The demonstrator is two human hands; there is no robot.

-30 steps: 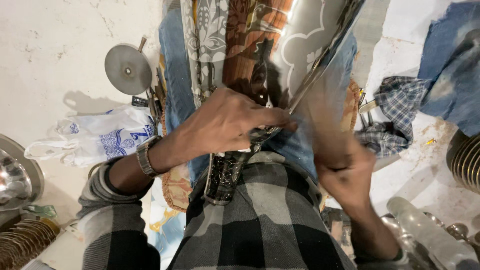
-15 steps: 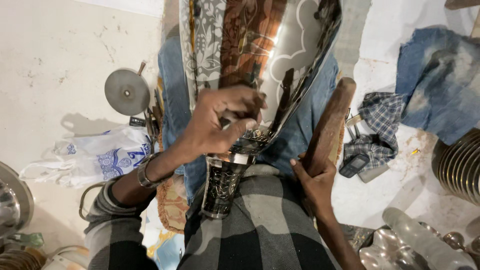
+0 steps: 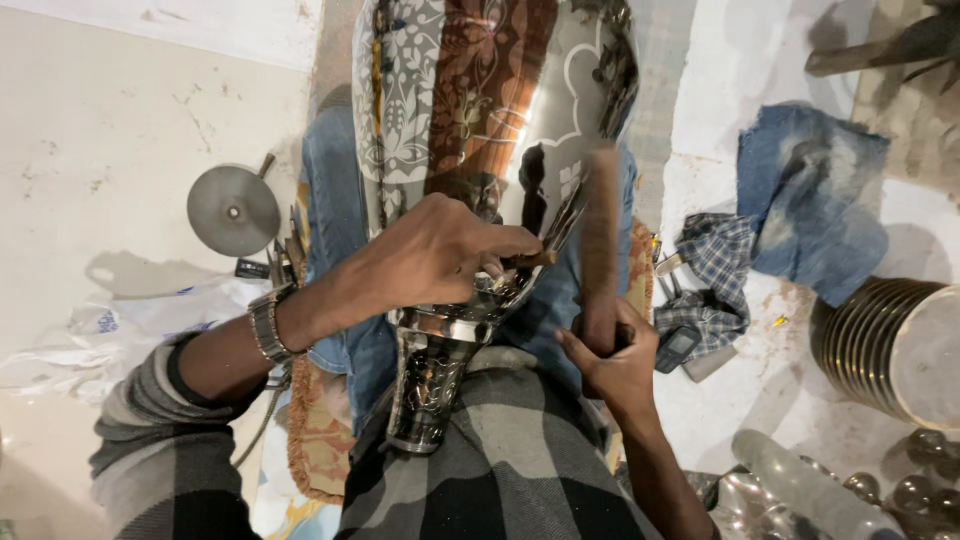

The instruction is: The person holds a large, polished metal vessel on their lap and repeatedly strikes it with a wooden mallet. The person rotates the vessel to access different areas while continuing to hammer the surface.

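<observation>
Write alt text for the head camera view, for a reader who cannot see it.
A person seated on the floor steadies a large polished engraved metal vessel in their lap, left hand pinching a small tool against it, right hand gripping a wooden mallet. Cloths, a metal disc and stacked metal bowls lie around.

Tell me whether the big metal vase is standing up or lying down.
Lying down. The metal vase rests along the person's lap, its narrow base toward their body; the left hand steadies it and the right hand grips a wooden stick.
</observation>
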